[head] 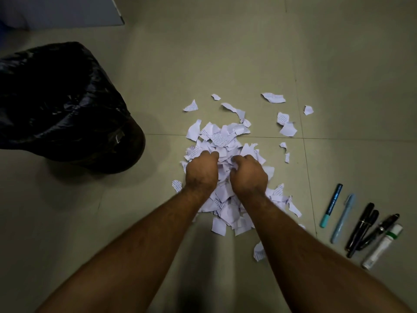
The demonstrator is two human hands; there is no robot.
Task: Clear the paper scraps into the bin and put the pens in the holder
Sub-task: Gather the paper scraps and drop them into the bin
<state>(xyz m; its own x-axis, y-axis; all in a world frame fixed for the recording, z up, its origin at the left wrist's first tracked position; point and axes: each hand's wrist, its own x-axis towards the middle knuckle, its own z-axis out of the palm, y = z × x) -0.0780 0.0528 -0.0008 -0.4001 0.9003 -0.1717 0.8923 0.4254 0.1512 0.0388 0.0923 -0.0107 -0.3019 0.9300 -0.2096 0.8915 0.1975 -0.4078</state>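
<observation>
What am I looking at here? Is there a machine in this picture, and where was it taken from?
There is no machine. This is one picture from a wide-angle camera worn on a person's head, looking forward and down at their own two bare arms. The surface is a tiled floor. In the middle lies a heap of torn paper scraps, some printed, with loose bits scattered beyond it. The left hand and the right hand are both dug into the heap, fingers curled into the paper as if gathering a handful; how firm each grip is cannot be seen. To the left stands a bin lined with a black plastic bag. To the right a row of pens and markers lies untouched on the floor. No pen holder shows in the picture.
</observation>
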